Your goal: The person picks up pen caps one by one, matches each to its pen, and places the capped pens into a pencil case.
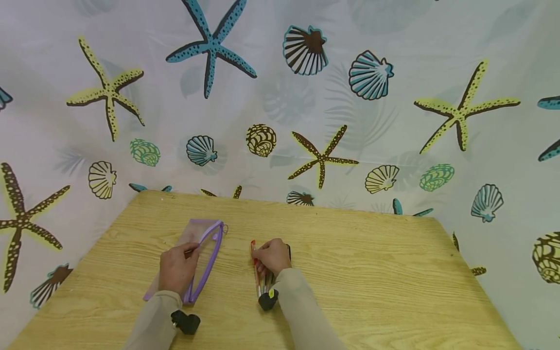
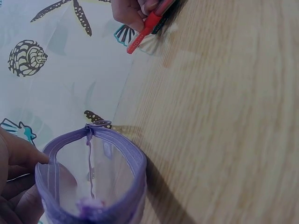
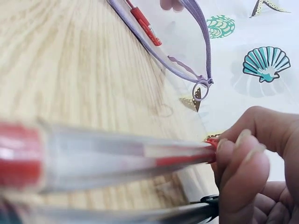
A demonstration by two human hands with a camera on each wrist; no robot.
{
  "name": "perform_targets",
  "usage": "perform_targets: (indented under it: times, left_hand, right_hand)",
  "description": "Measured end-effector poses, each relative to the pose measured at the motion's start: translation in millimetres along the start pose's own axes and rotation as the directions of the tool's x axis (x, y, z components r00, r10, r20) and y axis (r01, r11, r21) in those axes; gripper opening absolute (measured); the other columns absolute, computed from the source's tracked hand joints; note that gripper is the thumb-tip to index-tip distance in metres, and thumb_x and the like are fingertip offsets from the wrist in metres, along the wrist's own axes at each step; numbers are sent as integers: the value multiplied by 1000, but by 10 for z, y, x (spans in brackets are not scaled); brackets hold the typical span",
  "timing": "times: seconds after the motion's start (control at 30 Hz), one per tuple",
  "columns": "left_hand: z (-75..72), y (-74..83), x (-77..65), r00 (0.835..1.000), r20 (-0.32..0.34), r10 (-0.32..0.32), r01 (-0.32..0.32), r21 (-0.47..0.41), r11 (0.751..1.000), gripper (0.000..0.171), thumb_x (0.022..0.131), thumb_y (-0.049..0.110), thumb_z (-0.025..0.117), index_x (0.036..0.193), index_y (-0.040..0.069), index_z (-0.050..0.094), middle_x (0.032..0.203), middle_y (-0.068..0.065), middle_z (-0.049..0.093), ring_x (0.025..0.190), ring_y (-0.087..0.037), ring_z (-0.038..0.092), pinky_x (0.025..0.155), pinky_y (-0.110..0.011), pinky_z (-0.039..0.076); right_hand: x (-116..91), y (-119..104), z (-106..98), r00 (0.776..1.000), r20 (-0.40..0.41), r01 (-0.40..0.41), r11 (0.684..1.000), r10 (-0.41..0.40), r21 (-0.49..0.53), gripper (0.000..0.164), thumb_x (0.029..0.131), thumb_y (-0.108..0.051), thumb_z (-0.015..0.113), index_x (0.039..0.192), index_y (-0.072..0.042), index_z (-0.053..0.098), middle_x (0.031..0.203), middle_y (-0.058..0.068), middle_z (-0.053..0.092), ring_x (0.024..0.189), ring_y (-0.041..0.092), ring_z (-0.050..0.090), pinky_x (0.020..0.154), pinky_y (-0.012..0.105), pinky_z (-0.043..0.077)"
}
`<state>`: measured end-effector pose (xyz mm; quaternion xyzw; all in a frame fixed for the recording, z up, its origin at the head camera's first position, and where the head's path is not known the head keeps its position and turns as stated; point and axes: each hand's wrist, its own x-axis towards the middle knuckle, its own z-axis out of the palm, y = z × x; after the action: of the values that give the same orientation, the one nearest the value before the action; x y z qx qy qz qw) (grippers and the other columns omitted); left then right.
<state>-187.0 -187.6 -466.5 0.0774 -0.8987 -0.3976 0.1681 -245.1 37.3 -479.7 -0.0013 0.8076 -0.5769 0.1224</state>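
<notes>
Pinching, with the curled thumb and fingers of the right hand (image 1: 274, 257), a slim clear-barrelled pen with a red cap (image 3: 126, 158) by its capped end, with the barrel running back from the fingertips toward the wrist. Just beside that pen, under the same fingers, a clear-barrelled pen with a black cap (image 3: 177, 212); cannot tell whether also held or only lying there. More slim barrels below the palm, partly hidden, too covered to count.

Left of the right grip, and well apart from it, a translucent soft pouch with a purple zip edge (image 1: 209, 272), unzipped, mouth wide. Gripping one side of that mouth between thumb and fingers of the left hand (image 1: 177, 267). At the mouth's end away from the left wrist, a small metal ring (image 3: 200, 91) at the zip. Seen between the two zip edges, near the left fingertips, another red pen with pale lettering (image 3: 147, 29).

Behind each grip, a beige sleeve and a small black wrist camera (image 1: 185, 322). Beneath both grips, a pale wood-grain tabletop (image 1: 372, 272); beyond them, white fabric printed with starfish and shells (image 1: 321, 158).
</notes>
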Motion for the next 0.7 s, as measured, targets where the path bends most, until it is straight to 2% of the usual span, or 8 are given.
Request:
perform_targets:
  times: [0.33,0.7]
  left_hand:
    - [14,-22,-1,1000,-6,6,-6,-3,1000,24,92,8,61,110,-5,70,104,-23,69,92,-34,69,74,-44,56]
    - [18,-23,6,1000,-9,9,-9,-6,1000,23,91,7,61,109,-5,70,102,-23,69,91,-34,69,74,-43,56]
  right_hand:
    - [14,-9,-2,1000,15,-9,999,8,54,14,85,-8,67,76,2,68,50,5,58,36,9,49,35,21,43]
    - [34,12,-19,999,-21,51,999,-50,11,16,84,-12,69,71,-4,69,48,-1,53,37,8,45,34,20,38]
